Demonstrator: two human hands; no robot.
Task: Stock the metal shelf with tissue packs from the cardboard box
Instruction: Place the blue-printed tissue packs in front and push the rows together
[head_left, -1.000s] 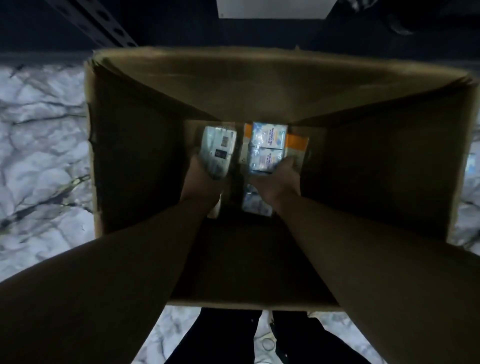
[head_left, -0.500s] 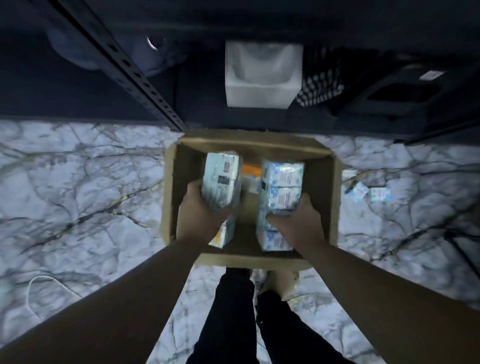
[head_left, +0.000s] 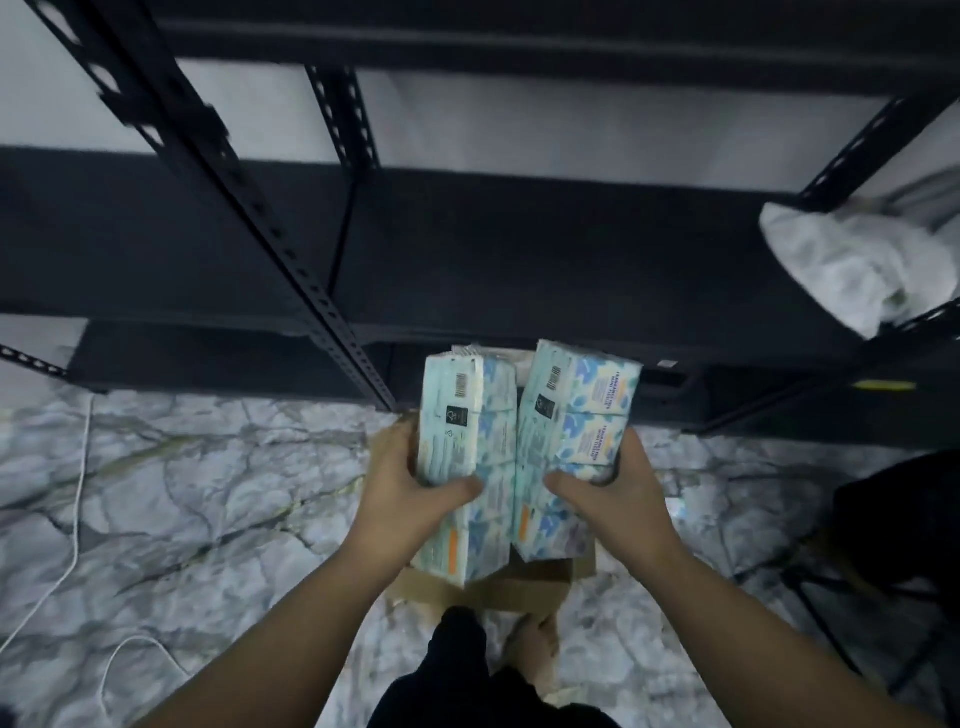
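My left hand (head_left: 410, 493) grips a pale blue tissue pack (head_left: 462, 415) with a barcode on its upper face. Beside it, touching, a second tissue pack (head_left: 576, 410) with blue print is held by my right hand (head_left: 618, 493). Both packs are lifted above the cardboard box (head_left: 519, 587), which sits on the floor below them and is mostly hidden. Just beyond the packs runs the dark metal shelf (head_left: 519, 260), its board bare in the middle, with perforated black uprights (head_left: 249, 208).
A white crumpled bag or cloth (head_left: 852, 260) lies on the shelf at the right. A white cable (head_left: 72, 519) trails over the marble-patterned floor at the left. A dark object (head_left: 898, 519) stands at the right. My legs and a foot (head_left: 535, 644) are below the box.
Both hands have lifted the two tissue packs out of the box and up toward the shelf. My view has risen from inside the box to the shelf.
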